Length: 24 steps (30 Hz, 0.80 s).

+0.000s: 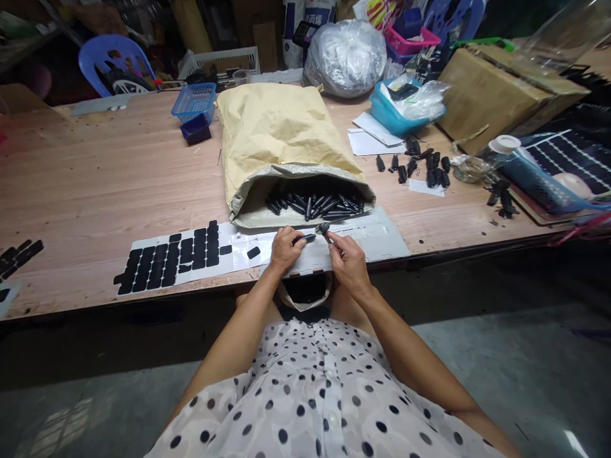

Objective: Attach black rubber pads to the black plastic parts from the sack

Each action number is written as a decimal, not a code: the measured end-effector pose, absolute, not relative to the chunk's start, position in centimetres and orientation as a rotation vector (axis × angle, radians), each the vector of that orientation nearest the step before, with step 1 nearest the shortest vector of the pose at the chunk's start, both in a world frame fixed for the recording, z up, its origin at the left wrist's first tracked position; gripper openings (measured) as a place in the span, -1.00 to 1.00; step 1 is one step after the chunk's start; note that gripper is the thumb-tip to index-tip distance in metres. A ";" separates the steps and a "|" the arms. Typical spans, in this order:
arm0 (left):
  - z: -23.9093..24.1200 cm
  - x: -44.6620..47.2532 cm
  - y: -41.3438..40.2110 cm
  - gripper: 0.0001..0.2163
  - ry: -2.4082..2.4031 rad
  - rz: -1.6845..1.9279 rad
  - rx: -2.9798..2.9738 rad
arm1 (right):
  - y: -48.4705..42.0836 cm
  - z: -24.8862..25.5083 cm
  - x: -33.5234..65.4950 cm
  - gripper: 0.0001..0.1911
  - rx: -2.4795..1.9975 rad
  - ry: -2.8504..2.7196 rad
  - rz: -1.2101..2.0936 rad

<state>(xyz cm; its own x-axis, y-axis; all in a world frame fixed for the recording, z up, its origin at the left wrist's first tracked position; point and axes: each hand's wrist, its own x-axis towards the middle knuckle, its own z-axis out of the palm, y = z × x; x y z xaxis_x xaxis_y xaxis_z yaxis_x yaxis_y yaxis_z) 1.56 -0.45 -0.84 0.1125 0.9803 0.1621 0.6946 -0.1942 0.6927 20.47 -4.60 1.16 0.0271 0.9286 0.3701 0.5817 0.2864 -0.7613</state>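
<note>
My left hand [285, 249] is closed on a slim black plastic piece [306, 238] just above the table's front edge. Close to its tip, my right hand [350, 261] pinches a small dark rod with a rounded head [323, 228]; its exact kind is unclear. Beyond both hands lies a large paper sack [286, 127], its mouth towards me, with many slim black pieces [317, 205] inside. Under my hands is a pale flat board [377, 238]. To the left, black rounded patches [155, 264] sit in rows on a white sheet, and one loose patch [253, 252] lies nearer my left hand.
Small black parts [434, 168] are scattered on the right of the wooden table [119, 172]. Behind them stand a turquoise basket [405, 114] and a cardboard box [496, 95]. Blue baskets [195, 102] sit left of the sack. Below the table edge, an open bag [305, 299] is between my legs.
</note>
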 end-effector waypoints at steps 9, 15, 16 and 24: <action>-1.8 1.2 -0.2 -0.87 1.560 0.897 2.010 | -4.7 1.2 19.9 -0.61 -1.340 -1.691 0.446; -2.2 1.3 -0.1 -0.85 1.595 0.891 2.044 | -4.9 0.2 19.2 -0.59 -1.337 -1.762 0.450; -2.2 1.4 -0.1 -0.85 1.600 0.887 2.046 | -4.9 0.2 19.1 -0.59 -1.340 -1.769 0.445; -2.2 1.7 -0.3 -0.84 1.628 0.867 2.073 | -4.8 0.5 19.0 -0.59 -1.337 -1.804 0.403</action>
